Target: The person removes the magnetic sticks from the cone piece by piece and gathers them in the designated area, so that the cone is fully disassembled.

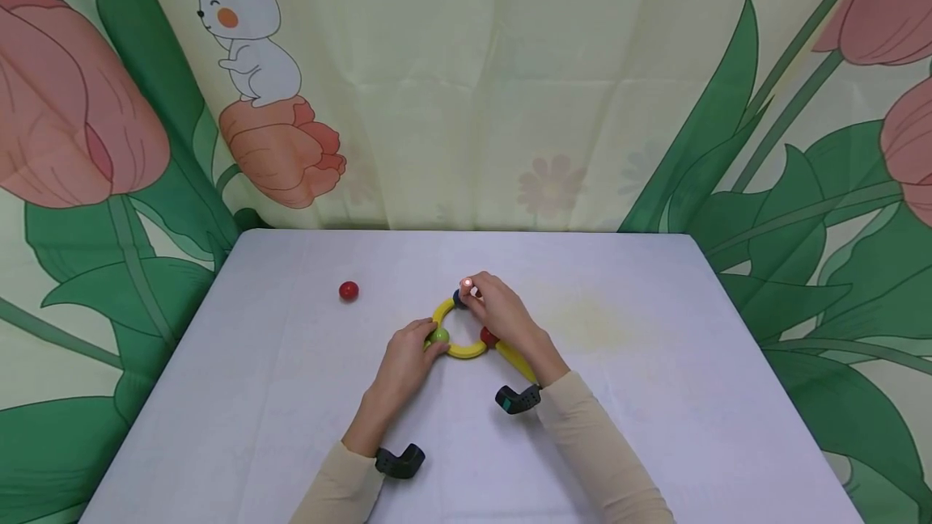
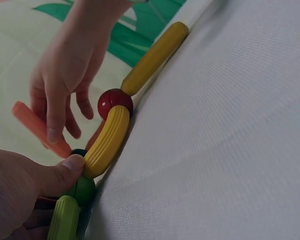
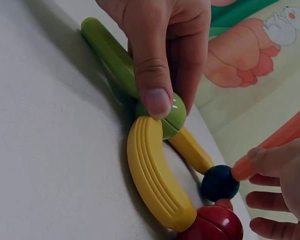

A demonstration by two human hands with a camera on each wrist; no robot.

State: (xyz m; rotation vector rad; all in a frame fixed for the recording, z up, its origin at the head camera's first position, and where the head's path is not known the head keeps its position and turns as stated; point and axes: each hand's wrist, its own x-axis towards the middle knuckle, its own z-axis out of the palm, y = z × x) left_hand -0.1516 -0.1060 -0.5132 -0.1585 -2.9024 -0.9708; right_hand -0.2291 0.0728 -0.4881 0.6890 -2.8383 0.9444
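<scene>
My left hand (image 1: 404, 358) pinches a green ball (image 3: 175, 116) in a ring of toy sticks and balls. A green stick (image 3: 107, 52) runs off that ball beneath the hand. One curved yellow stick (image 3: 152, 175) joins it to a red ball (image 2: 112, 102); another yellow stick (image 3: 191, 152) leads to a dark blue ball (image 3: 220, 183). Between thumb and fingers, my right hand (image 1: 502, 314) pinches an orange stick (image 2: 40, 127), its lower end at the blue ball and its other end tilted up. From the red ball a longer yellow stick (image 2: 157, 57) reaches outward.
A loose red ball (image 1: 349, 291) lies on the white-covered table (image 1: 240, 395), left of the ring. Behind the far edge hangs a printed curtain (image 1: 473, 103) with a rabbit and tulips. Each wrist wears a black camera band (image 1: 400, 462).
</scene>
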